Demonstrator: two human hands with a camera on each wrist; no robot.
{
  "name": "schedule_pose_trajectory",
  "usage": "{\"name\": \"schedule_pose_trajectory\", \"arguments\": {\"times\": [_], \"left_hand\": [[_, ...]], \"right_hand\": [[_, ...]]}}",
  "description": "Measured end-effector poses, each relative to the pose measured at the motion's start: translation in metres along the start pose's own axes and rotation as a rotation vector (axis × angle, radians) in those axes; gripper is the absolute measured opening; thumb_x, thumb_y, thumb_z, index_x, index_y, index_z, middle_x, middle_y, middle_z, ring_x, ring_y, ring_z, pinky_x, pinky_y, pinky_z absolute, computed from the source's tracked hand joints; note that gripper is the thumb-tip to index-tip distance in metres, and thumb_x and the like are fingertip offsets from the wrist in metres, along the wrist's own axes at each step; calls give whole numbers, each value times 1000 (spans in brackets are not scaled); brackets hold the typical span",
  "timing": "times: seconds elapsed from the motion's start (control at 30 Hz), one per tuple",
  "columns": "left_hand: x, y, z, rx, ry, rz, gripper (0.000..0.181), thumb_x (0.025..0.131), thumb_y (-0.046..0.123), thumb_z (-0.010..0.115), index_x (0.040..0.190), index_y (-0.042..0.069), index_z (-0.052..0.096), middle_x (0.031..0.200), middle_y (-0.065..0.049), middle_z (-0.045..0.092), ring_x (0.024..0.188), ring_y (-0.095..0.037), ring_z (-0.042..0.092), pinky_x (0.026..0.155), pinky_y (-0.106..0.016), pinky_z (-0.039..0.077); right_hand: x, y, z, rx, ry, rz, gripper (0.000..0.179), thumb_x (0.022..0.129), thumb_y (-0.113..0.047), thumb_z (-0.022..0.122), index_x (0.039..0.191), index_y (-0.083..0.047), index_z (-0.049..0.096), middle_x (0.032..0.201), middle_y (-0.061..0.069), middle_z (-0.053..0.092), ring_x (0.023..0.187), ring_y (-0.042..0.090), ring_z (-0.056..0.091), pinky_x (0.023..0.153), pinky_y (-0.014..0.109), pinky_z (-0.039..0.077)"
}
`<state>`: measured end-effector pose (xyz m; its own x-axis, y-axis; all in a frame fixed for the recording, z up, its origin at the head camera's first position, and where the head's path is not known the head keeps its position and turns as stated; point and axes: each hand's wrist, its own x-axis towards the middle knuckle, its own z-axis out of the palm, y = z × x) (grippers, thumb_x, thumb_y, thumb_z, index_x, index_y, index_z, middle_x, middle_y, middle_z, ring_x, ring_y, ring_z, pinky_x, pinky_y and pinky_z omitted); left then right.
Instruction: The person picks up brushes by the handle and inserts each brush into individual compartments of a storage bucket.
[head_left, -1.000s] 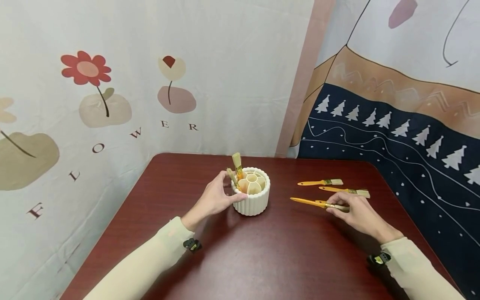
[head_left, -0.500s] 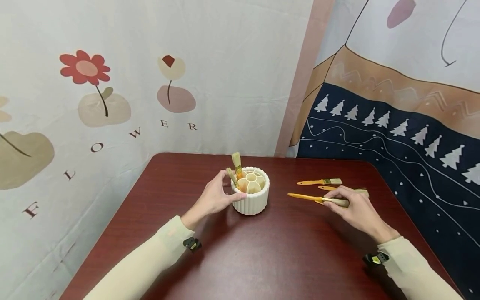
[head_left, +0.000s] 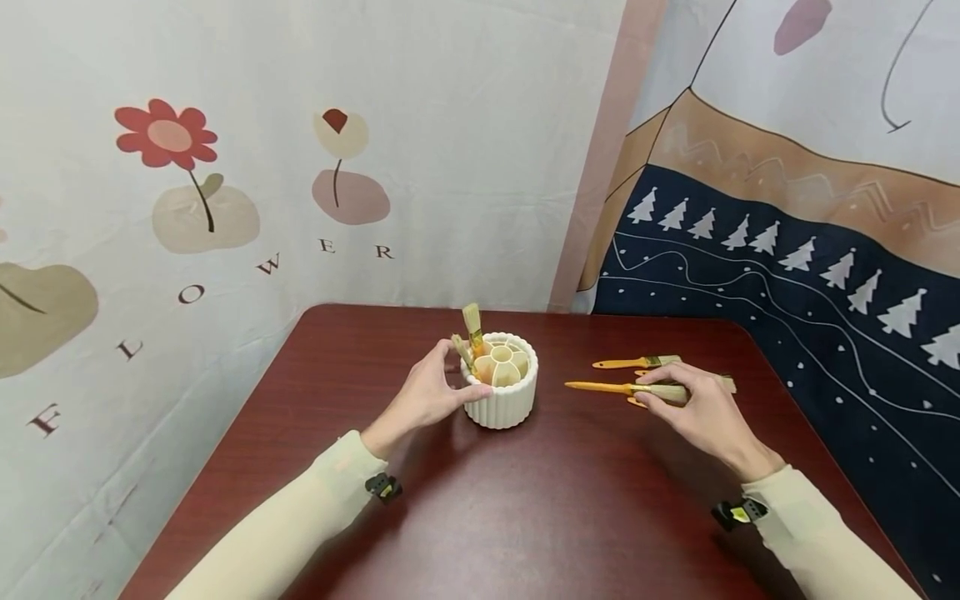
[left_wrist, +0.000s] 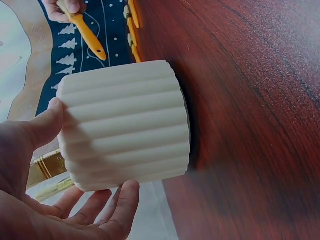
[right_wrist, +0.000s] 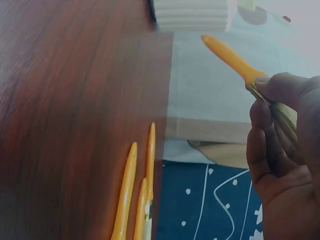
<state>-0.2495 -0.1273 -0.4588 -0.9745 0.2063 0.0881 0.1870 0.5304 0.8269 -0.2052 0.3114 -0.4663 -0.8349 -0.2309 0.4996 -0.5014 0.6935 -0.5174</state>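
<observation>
My left hand (head_left: 429,392) grips a white ribbed brush holder (head_left: 501,407) with petal-shaped compartments, its thumb at the near rim and its fingers round the far left side. Two brushes (head_left: 472,320) stand bristles up in the holder's left compartments. To the right, my right hand (head_left: 703,407) pinches a paintbrush (right_wrist: 227,56) by its metal band between thumb and fingers. Its orange handle points left toward the holder, and it is raised above the table. In the right wrist view, part of the bristle end is hidden behind the hand.
Three more orange-handled brushes lie on the dark red table (head_left: 525,517) at the right: the far brush (head_left: 618,364), a near brush (head_left: 636,402), and one mostly covered by the right hand. Printed cloths (head_left: 450,150) hang behind the table.
My right hand has lifted the paintbrush and shifted it slightly left toward the holder. The left hand keeps its grip on the holder, which stays in place.
</observation>
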Motion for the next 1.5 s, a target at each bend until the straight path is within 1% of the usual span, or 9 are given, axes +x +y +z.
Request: {"name": "schedule_pose_trajectory", "arguments": {"times": [0.17,0.33,0.57,0.73,0.87,1.03,1.33,1.4,1.5], "left_hand": [[2,0,-1,-8,-4,2,77,92,34,103,150,7,59,160,-20,72,143,-39,76,117,-58,64],[4,2,-2,-10,-8,10,77,93,34,102,151,7,59,162,-20,70,144,-39,75,117,-58,64],[2,-1,-1,-9,-24,-6,76,94,35,101,151,7,59,161,-20,71,143,-39,75,117,-59,63],[3,-2,-1,-21,-19,-4,76,94,33,102,150,7,59,161,-21,71,143,-39,76,117,-60,63],[3,-3,0,-23,-20,-3,75,94,33,102,149,6,59,162,-22,70,143,-41,76,117,-60,63],[3,-3,0,-22,-25,6,75,94,33,101,150,6,58,163,-23,69,144,-42,75,116,-61,64],[2,-2,-1,-37,-25,9,77,94,30,101,153,6,58,163,-22,69,144,-42,75,115,-59,65],[2,-1,-1,-38,-26,7,77,94,30,102,153,6,58,163,-22,69,145,-42,75,115,-58,65],[2,-1,-1,-37,-24,3,78,94,29,102,153,5,58,161,-23,70,145,-41,75,116,-56,66]], "right_hand": [[7,-8,0,21,5,7,34,90,-3,101,118,-16,87,111,0,85,98,-6,72,87,3,59],[13,-18,0,39,13,45,34,91,-5,100,118,-20,87,112,0,86,99,-4,72,84,11,64],[19,-28,-1,91,-6,98,29,97,-10,96,123,-15,86,120,4,86,101,-6,74,79,16,67],[25,-37,2,204,20,122,27,100,-13,94,126,-15,85,122,6,86,101,-2,78,87,16,67],[32,-45,6,270,60,112,29,100,-10,93,128,-13,86,123,9,86,100,1,79,92,12,65],[41,-55,11,319,88,101,26,101,-11,93,126,-14,88,124,8,86,97,4,79,88,14,65],[52,-69,18,323,105,62,25,100,-6,92,124,-11,87,113,-2,84,91,4,80,83,16,67],[55,-74,19,330,106,52,25,100,-4,92,123,-9,86,112,0,83,91,4,80,83,17,67],[60,-81,21,357,99,43,25,100,-2,91,124,-6,84,113,8,83,92,7,81,84,18,69]]}}
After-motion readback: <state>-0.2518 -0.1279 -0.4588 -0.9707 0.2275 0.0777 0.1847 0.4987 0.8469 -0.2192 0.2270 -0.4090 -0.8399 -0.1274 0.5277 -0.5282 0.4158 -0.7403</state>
